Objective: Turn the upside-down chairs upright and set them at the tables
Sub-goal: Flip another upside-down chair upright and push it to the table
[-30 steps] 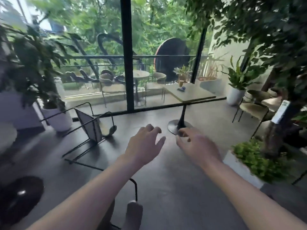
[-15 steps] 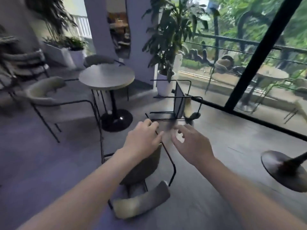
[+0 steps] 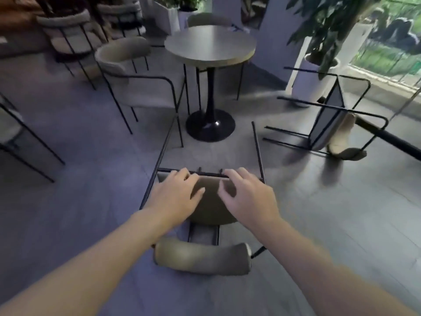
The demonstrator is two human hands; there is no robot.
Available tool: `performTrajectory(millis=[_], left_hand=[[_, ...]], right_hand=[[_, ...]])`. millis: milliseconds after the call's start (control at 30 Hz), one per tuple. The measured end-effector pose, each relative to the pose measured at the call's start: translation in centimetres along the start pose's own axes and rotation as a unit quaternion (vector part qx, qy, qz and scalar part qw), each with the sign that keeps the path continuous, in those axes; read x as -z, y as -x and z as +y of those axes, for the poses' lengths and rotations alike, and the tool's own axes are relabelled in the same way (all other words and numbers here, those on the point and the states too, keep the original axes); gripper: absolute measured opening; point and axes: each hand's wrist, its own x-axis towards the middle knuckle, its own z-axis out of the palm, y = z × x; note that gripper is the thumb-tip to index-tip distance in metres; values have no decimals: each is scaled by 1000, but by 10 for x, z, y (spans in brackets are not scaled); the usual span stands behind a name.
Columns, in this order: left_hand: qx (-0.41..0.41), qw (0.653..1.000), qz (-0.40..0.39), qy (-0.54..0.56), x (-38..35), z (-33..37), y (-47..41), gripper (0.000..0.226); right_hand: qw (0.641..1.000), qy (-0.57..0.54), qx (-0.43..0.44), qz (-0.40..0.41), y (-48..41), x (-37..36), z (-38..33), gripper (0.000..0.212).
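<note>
An upturned chair [image 3: 210, 208] lies on the floor right below me, its tan seat underside up, its padded backrest [image 3: 202, 258] on the floor nearest me and its thin black legs pointing away. My left hand [image 3: 175, 195] and my right hand [image 3: 246, 195] lie flat on the seat, fingers spread, fingertips at the black crossbar on its far edge. Neither hand is closed around anything. A second chair [image 3: 328, 115] lies tipped on its side at the right. The round table [image 3: 209, 42] stands just beyond the near chair.
An upright tan chair [image 3: 127, 71] stands left of the table, with more chairs [image 3: 68, 33] behind it and another at the left edge. A white planter [image 3: 312, 74] with a tall plant stands by the glass wall at the right. A black table base reaches in from the right.
My view has swung left and down from the window to the near chair. Both hands have dropped from mid-air onto the underside of its seat.
</note>
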Motion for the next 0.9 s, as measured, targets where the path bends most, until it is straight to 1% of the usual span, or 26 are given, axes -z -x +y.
performTrajectory(millis=[100,233,333,467,567,667,800,900], left_hand=[[18,1000,13,-23,-99,-17,-15,41],[19,999,25,-33,-240,-37,-12,37],[32,998,1,-50,-335,-54,-10,38],[45,997,-33,-60,-444,-82,-9,40],[54,994,-79,-43,-511,-101,-5,41],[66,990,-121,-36,-564,-116,-3,44],[52,987,-149,-33,-620,-128,-6,43],[46,984,-164,-46,-650,-140,-11,45]], right_hand=[[999,-21,32,9,12,-105,42,36],[999,-38,23,-7,49,-247,88,38],[999,-36,12,-20,78,-339,115,36],[998,-36,-3,-51,116,-446,151,33],[997,-21,-19,-68,142,-507,177,32],[994,-26,-38,-102,158,-555,197,39],[987,-28,-63,-144,170,-600,208,47],[982,-1,-74,-174,172,-620,213,50]])
